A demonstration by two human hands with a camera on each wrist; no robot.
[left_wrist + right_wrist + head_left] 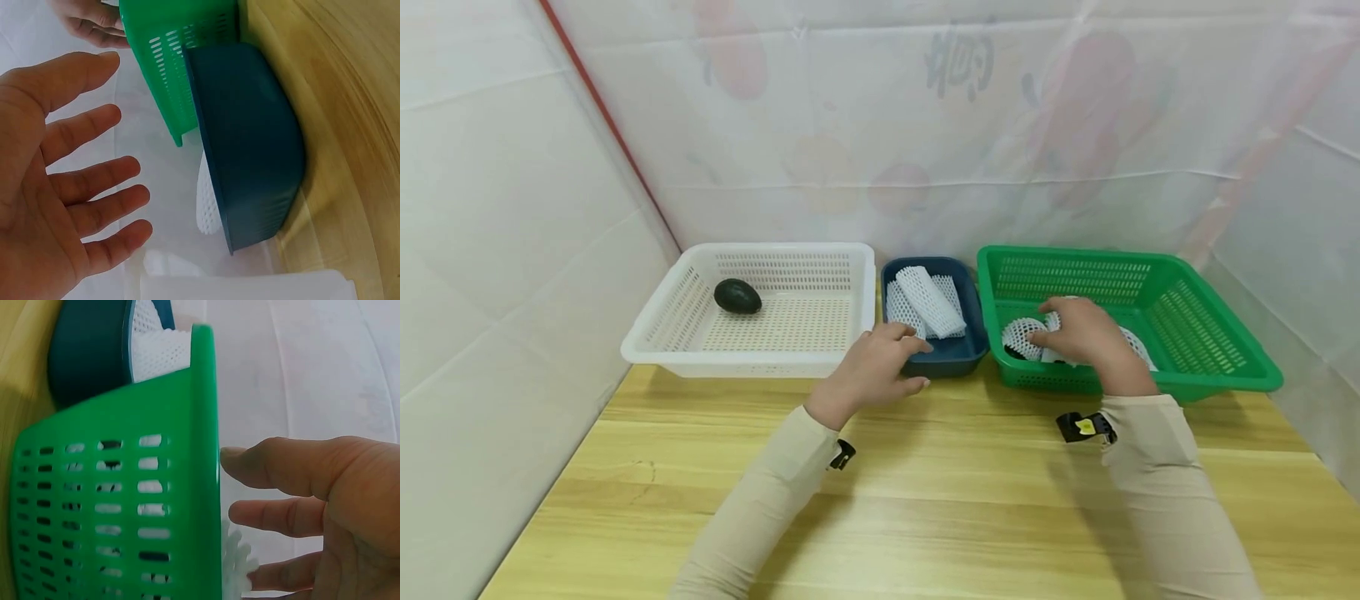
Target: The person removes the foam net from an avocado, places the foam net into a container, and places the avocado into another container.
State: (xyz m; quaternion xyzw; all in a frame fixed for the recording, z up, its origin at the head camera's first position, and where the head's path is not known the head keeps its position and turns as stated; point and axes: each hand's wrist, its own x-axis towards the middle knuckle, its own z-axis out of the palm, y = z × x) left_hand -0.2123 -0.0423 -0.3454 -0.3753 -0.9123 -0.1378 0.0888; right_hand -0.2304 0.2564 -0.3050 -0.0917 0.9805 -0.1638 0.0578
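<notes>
My left hand [880,368] hovers at the near left edge of the small dark blue bin [951,367], its fingers spread and holding nothing. Inside that bin lie several white foam net sleeves [931,302]. Over the near side of the green basket [1217,383] is my right hand [1090,337], fingers reaching down among things in white foam nets [1022,337]. In the right wrist view its thumb and fingers are apart, and a fingertip is right at a white net [234,562]. Dark patches show beneath the netting; the basket wall hides most of the contents.
A white basket [752,363] stands at the left with one dark green avocado [737,297] in it. The three containers sit side by side along the back of the wooden table [910,517]. Pale plastic sheeting [850,117] hangs right behind them.
</notes>
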